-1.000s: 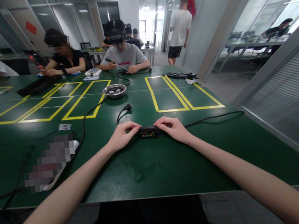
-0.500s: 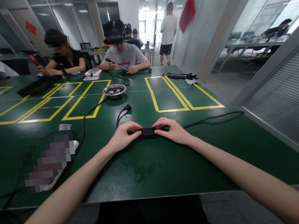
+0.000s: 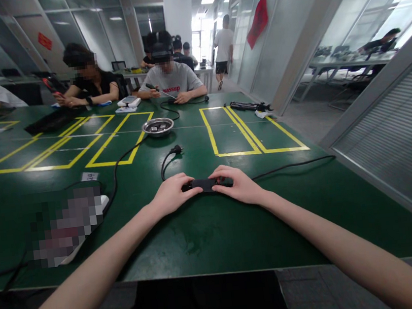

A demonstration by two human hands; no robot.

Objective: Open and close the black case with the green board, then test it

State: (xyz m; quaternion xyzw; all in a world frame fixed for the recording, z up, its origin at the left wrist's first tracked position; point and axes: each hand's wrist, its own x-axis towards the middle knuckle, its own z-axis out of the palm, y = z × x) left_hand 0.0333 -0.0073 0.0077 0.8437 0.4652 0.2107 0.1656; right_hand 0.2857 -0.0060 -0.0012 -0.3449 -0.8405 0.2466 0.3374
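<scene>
- The left hand [image 3: 173, 194] was curled in a light pinch on the left end of a small black case [image 3: 204, 185], its thumb at the near side; the grip probably served to steady that end.
- The right hand [image 3: 242, 185] gripped the opposite end between thumb and fingers. This paired hold, with the middle exposed, presumably balanced the case and kept its broad upper face in view.
- The case lay crosswise between the hands, in front of the person, low over the green table [image 3: 201, 239]; whether its underside touched the surface could not be told. Its central position seemingly allowed both forearms to reach it evenly.
- A black plug [image 3: 176, 150] rested beyond the left hand, its short cord curving back toward that hand. A second cord [image 3: 292, 166] ran outward from behind the right hand, apparently leaving the near surface uncluttered. The fingers hid where either cord ended.
- Farther off, a metal bowl [image 3: 159, 133] contained small metallic pieces, its raised rim likely preventing them from rolling away.
- Yellow tape [image 3: 108, 164] outlined rectangles on the table, perhaps to mark places. Across it, a co-worker [image 3: 179, 80] held a screwdriver-like tool [image 3: 152, 87], well apart from the case.
</scene>
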